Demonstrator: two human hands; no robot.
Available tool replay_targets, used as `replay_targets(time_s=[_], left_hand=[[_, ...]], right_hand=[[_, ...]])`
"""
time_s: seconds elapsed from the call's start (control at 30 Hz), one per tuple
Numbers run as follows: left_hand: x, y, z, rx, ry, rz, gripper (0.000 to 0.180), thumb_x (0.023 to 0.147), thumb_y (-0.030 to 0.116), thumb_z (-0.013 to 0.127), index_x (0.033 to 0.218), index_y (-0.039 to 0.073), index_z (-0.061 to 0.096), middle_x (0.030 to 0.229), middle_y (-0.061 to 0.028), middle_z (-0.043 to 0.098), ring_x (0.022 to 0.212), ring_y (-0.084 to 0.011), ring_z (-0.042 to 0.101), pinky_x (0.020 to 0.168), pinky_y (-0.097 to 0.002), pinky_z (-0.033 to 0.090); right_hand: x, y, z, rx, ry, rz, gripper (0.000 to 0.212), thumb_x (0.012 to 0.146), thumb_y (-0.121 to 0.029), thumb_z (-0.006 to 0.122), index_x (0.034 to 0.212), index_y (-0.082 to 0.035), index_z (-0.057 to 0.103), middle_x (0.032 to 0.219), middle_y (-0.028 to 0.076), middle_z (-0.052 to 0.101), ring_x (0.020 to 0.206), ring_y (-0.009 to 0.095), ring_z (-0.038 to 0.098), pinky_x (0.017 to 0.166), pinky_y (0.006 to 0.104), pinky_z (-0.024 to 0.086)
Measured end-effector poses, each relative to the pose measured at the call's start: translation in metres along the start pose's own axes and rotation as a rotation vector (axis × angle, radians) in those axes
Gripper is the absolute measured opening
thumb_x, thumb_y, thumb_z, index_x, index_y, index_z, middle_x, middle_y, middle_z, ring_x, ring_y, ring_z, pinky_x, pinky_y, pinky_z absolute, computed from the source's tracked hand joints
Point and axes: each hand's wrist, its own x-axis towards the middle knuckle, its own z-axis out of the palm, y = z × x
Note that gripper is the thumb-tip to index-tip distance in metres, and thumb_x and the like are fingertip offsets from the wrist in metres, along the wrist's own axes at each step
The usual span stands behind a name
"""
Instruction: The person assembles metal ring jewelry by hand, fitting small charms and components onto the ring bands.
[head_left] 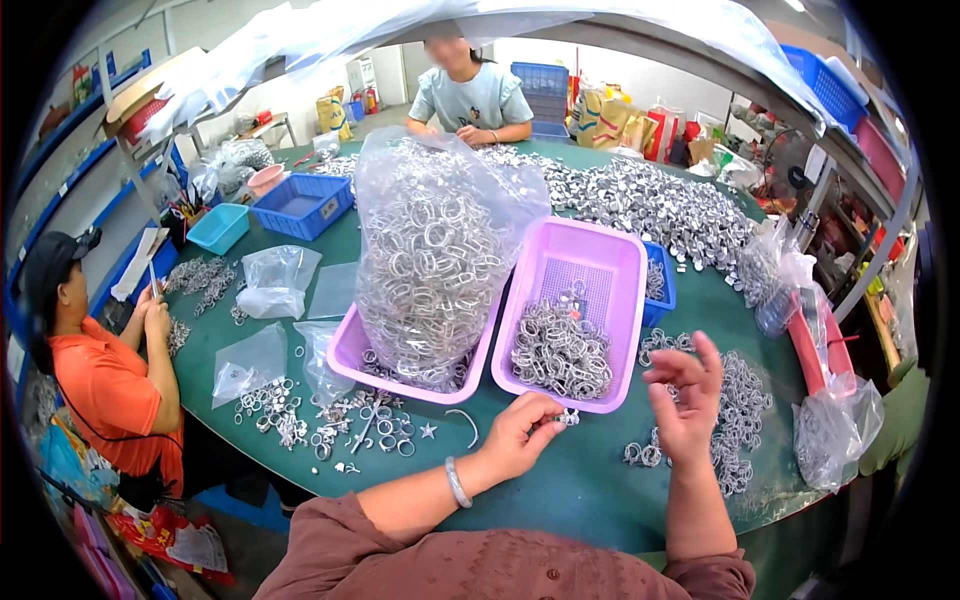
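Note:
My left hand (522, 436) pinches a small silver metal ring (569, 417) just in front of a pink plastic basket (640, 300). Raised on the other side, my right hand (686, 405) has its fingers spread and nothing in them. Beneath and beside it lies a loose spread of silver rings (738, 405) on the green table. A heap of rings (562, 348) fills the near part of the basket. To the left, a second pink basket (345, 345) carries a big clear plastic bag (430, 260) packed with rings.
Silver pieces (660, 205) cover the table's far side. Blue bins (303, 207) stand at the back left; a red tray (822, 340) is at the right edge. Loose rings and trinkets (330, 425) lie left. Co-workers (115, 370) sit at the left and far sides.

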Motion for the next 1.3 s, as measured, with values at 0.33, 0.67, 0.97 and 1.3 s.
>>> replay_targets(time_s=[0.33,0.67,0.97,1.3], left_hand=[[0.002,0.0,0.002,-0.008,-0.011,0.051,0.019,0.078,0.0,0.062,0.096,-0.001,0.056,0.089,-0.0075,0.054,0.071,-0.0134,0.053,0.063,-0.0239,0.044],[0.002,0.006,0.001,0.015,0.031,0.013,0.016,0.079,0.001,0.061,0.094,-0.001,0.056,0.088,-0.0078,0.055,0.073,-0.014,0.055,0.064,-0.0249,0.045],[0.004,0.007,0.002,-0.027,0.014,-0.023,0.018,0.08,0.0,0.059,0.098,0.001,0.057,0.088,-0.0064,0.055,0.074,-0.0129,0.055,0.065,-0.024,0.045],[0.0,0.003,0.004,-0.054,-0.019,-0.055,0.019,0.081,-0.001,0.058,0.1,0.0,0.057,0.086,-0.0046,0.057,0.074,-0.0097,0.054,0.065,-0.0228,0.045]], right_hand=[[0.009,-0.022,0.012,-0.259,-0.076,-0.384,0.06,0.076,-0.002,0.063,0.128,0.001,0.034,0.099,0.017,0.057,0.076,0.021,0.056,0.068,0.0314,0.047],[-0.044,0.035,0.043,0.054,-0.16,0.333,0.027,0.081,0.006,0.052,0.108,0.002,0.052,0.091,0.01,0.06,0.078,0.015,0.059,0.07,0.0258,0.048],[-0.052,0.033,0.043,-0.068,-0.289,0.217,0.019,0.078,0.0,0.061,0.096,0.002,0.057,0.083,0.009,0.06,0.072,0.015,0.06,0.063,0.0258,0.047],[-0.051,0.031,0.044,-0.169,-0.266,0.144,0.019,0.077,0.002,0.061,0.096,-0.001,0.059,0.083,0.01,0.06,0.071,0.021,0.061,0.061,0.0283,0.048]])
